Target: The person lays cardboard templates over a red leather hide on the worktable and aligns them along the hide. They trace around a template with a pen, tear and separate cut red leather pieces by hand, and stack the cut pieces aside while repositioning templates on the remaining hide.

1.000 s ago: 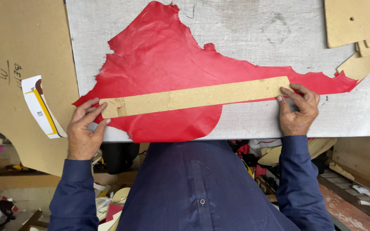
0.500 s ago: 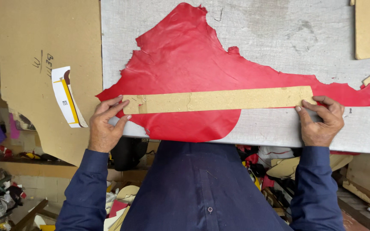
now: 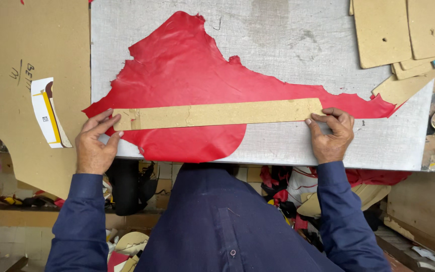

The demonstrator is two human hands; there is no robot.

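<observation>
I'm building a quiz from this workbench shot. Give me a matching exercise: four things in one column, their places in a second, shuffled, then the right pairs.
Things:
1. left hand
2. right hand
3. red leather piece
4. stack of cardboard patterns

Places:
A. top right corner of the board
B. right end of the long cardboard strip
C. spread flat under the strip
D. left end of the strip

Pairs: 1-D, 2-B, 3-C, 4-A

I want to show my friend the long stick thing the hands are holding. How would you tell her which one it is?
Find the grey work board with the big red leather piece on it. Across the leather's lower part lies a long, narrow tan cardboard strip, with the left hand at one end and the right hand at the other. The other cardboard pieces, stacked top right, are wide and short.
</observation>
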